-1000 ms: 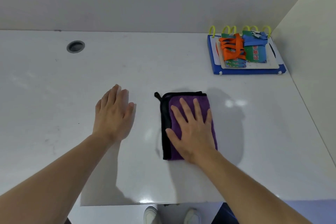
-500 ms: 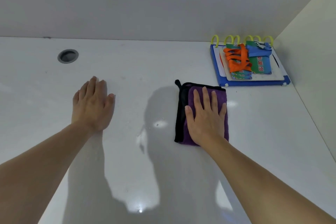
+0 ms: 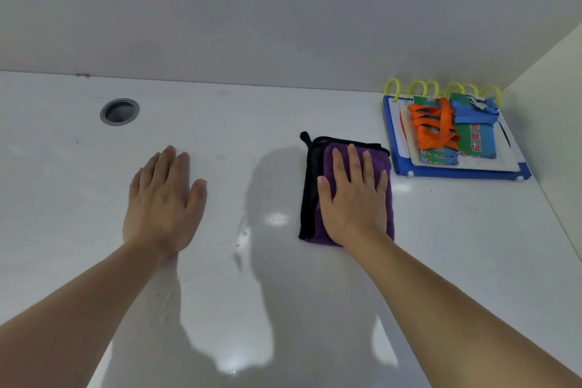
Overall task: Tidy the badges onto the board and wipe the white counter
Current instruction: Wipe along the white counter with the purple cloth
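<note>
My right hand (image 3: 354, 195) presses flat, fingers straight, on a folded purple cloth with black trim (image 3: 310, 186) lying on the white counter (image 3: 252, 142). My left hand (image 3: 163, 198) rests flat on the bare counter to the left of the cloth. At the back right corner a blue-framed board with yellow rings (image 3: 390, 135) carries the badges (image 3: 475, 142), green and blue cards with orange and blue lanyards bundled on top.
A round grey grommet hole (image 3: 119, 111) sits in the counter at the back left. A grey wall runs along the back and a cream side wall (image 3: 560, 123) closes the right. Wet streaks shine on the counter between my hands.
My right hand has pushed the cloth away from me and to the right, nearer the board. My left hand has stayed flat on the counter, sliding forward a little.
</note>
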Demonstrator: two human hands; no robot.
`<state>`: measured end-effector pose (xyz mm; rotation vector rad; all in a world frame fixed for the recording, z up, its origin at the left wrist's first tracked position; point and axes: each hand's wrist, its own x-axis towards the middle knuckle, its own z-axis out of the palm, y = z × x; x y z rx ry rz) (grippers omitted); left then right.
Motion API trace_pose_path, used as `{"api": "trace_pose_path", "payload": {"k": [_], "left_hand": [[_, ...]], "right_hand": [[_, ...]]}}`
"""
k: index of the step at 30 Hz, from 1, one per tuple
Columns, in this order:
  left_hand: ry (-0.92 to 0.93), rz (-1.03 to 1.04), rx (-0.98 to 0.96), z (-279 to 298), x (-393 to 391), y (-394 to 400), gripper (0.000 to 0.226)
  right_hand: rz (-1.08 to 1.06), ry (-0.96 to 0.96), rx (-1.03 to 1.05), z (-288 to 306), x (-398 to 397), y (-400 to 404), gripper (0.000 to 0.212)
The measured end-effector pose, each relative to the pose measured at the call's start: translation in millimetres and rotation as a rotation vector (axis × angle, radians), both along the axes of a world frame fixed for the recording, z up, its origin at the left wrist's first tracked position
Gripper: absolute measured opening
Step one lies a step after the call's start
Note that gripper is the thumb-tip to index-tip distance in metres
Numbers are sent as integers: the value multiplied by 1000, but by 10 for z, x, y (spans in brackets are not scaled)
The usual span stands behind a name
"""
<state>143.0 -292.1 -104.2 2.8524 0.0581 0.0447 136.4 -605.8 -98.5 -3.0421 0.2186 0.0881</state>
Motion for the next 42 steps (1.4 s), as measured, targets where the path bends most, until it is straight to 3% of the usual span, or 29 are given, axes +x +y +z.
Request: {"api": "trace_pose_path", "payload": {"k": [22,42], "left_hand": [[8,35,-14,-28,2,19,60],[52,-9,-10,66,24,2,62]], "right_hand": [[122,41,1,-1,1263,-110,67],[302,95,54,35,905,901,79]]}}
